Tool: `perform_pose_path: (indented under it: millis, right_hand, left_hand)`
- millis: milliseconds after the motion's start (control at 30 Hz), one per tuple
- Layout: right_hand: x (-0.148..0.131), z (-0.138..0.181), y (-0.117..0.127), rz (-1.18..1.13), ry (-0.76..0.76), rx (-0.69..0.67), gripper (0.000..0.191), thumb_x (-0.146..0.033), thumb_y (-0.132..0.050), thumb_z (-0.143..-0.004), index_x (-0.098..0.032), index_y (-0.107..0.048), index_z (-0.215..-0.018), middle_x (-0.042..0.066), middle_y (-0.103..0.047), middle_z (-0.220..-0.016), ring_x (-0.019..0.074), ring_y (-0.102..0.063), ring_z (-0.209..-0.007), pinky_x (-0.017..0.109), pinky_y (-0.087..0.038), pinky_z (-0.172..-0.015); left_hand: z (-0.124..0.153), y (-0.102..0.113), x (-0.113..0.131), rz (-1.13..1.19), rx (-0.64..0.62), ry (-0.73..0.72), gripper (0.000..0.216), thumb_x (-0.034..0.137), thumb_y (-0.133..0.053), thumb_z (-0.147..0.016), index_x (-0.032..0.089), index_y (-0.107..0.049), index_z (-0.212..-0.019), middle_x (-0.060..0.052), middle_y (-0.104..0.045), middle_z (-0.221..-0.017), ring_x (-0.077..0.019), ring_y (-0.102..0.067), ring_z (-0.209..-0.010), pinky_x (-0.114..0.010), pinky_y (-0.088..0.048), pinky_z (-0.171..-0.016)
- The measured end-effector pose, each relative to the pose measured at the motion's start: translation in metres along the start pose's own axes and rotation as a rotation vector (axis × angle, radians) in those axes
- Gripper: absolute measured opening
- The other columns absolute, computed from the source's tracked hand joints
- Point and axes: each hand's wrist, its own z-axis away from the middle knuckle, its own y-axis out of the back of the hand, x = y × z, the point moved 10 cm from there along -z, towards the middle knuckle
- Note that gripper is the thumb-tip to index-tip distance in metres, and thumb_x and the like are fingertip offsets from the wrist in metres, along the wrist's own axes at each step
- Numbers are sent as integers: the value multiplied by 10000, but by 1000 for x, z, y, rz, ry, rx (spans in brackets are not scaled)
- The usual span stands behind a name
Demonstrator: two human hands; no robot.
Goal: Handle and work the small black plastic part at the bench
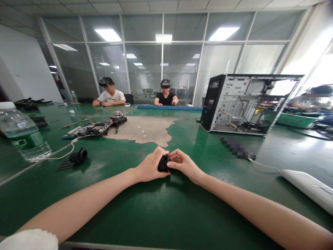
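Just above the green table, in the middle of the head view, I hold a small black part (pixel 163 164) whose kind I cannot make out. My left hand (pixel 152 165) is wrapped round it from the left, thumb below and fingers over the top. From the right, my right hand (pixel 182 163) pinches its edge between thumb and fingertips. Much of the part is hidden by the fingers. To the left lies a black slotted piece with a round end (pixel 75 159).
An open computer case (pixel 241 104) stands at the right. A phone-like object (pixel 238 148) is cabled to a white power bank (pixel 307 185). On the left are a water bottle (pixel 24 137) and a circuit board (pixel 90 128). Several people sit around the green table (pixel 145 215).
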Motion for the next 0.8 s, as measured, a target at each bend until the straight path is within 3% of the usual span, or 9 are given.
perform_pose_path:
  millis: [133, 367, 600, 800]
  right_hand:
    - [-11, 4, -5, 40, 103, -36, 311, -318, -715, -602, -200, -479, -766, -9, -566, -844, 171, -579, -810, 316, -466, -716]
    - [-9, 6, -5, 25, 84, -44, 219, -355, -612, -716, -198, -482, -796, 0, -576, -863, 162, -571, -802, 312, -460, -714]
    - [-2, 0, -3, 31, 52, -34, 250, -343, -638, -692, -188, -502, -832, 3, -554, -841, 151, -559, -783, 308, -453, -718]
    - [-12, 5, -7, 25, 121, -84, 278, -298, -684, -649, -194, -491, -820, -2, -535, -875, 173, -567, -859, 309, -472, -738]
  left_hand:
    - [0, 1, -2, -18, 10, 9, 623, 339, -693, -612, 233, -333, -1109, -47, -427, -1041, -224, -504, -927, -362, -441, -779]
    - [0, 1, -1, -19, 0, 15, 613, 335, -680, -621, 223, -334, -1115, -48, -426, -1041, -216, -499, -918, -349, -439, -775]
    - [0, 1, 0, -18, 1, 3, 593, 306, -659, -626, 217, -334, -1113, -48, -432, -1032, -211, -501, -905, -343, -436, -772]
    - [1, -1, 1, -18, 3, -9, 590, 307, -655, -632, 204, -328, -1113, -56, -428, -1039, -211, -492, -915, -340, -437, -774]
